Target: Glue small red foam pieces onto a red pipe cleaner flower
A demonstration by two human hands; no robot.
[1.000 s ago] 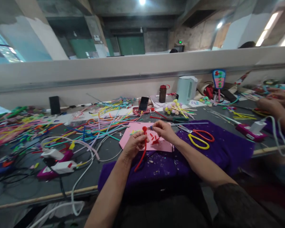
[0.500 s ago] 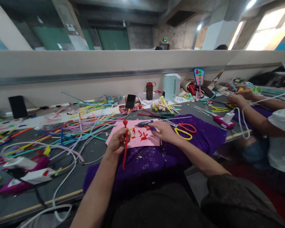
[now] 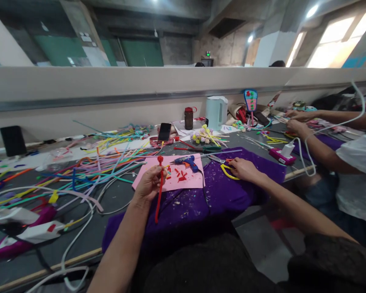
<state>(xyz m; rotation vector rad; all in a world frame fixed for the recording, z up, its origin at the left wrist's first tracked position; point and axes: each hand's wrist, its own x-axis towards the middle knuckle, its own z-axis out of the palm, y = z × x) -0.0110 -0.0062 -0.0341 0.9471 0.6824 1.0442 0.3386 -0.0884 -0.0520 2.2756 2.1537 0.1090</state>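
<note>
Scissors [image 3: 223, 170] partly covered by the right hand [image 3: 243, 169], grip hard to tell from here, co-worker [image 3: 357, 171] cut off by the right edge

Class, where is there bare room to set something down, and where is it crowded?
Bare purple cloth shows between the right hand and nearest magenta power strip; lightly specked cloth lies in front of the scissors. Crowded: the pink sheet, with glue gun and red bits, and, to its left, heaped colored stems.

One held red stem [image 3: 159, 203], one glue gun [image 3: 189, 162], one pair of scissors [image 3: 222, 167], one pink sheet [image 3: 195, 180], one red-lidded bottle [image 3: 188, 119], one kettle [image 3: 214, 114] and one fan-shaped ornament [image 3: 250, 101] are counted at the tabletop [image 3: 93, 230].
</note>
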